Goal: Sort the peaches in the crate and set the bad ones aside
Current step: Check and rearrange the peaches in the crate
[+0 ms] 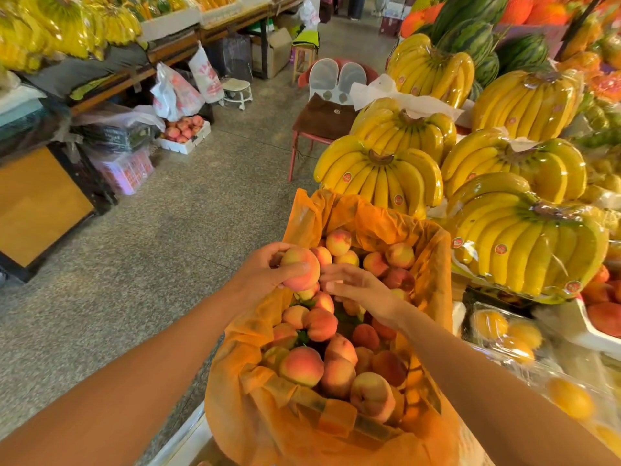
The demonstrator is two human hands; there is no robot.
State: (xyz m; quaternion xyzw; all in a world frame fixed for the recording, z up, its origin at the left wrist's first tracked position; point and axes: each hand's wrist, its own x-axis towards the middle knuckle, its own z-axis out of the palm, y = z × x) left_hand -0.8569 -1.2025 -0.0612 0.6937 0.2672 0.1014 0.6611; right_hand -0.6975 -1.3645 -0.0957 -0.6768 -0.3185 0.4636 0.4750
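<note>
I counted one crate (302, 428) lined with orange paper, holding some two dozen round pink-and-yellow peaches (301, 366) — plus one blush-pink peach (300, 269) above them. Beside it lay six plastic-wrapped bunches of yellow bananas (379, 176); behind them — at least four striped green watermelons (468, 38).

peaches (301, 365): matt, downy skin
crate liner (302, 428): thin orange paper-like sheet, crinkled, translucent
bananas (379, 178): smooth peel under glossy clear plastic wrap
floor (141, 250): speckled stone, dull, fine-grained

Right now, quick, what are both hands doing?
Left hand: grips a round pink-and-yellow peach.
Right hand: open, fingers straight, holding nothing.
</note>
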